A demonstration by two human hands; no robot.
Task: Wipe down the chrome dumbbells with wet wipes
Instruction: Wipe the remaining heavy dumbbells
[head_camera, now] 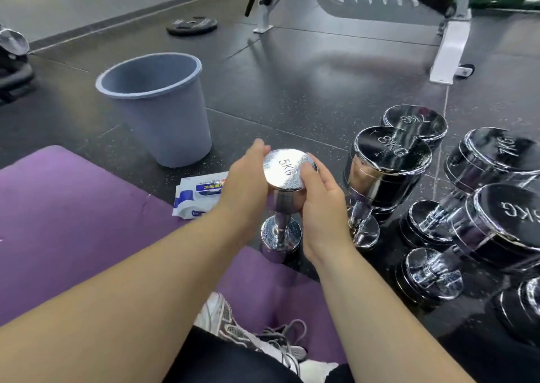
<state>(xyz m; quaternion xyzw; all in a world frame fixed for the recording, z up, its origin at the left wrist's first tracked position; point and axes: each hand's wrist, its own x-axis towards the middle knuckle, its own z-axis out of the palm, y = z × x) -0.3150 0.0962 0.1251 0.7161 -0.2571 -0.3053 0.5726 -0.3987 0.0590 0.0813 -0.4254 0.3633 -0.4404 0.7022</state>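
A chrome 5KG dumbbell (287,169) stands upright on its lower head at the edge of the purple mat. My left hand (247,178) cups the left side of its top head. My right hand (320,198) grips the right side of that head, thumb on the top face. No wipe shows in either hand. A white and blue pack of wet wipes (197,197) lies on the floor just left of my left hand. Several more chrome dumbbells stand upright to the right, among them an 8KG dumbbell (388,163).
A grey plastic bin (157,105) stands behind the wipes pack. The purple mat (73,222) covers the floor at left. A weight plate (191,26) lies far back, and a white bench frame (450,49) stands at the back right. My shoe (233,324) is below.
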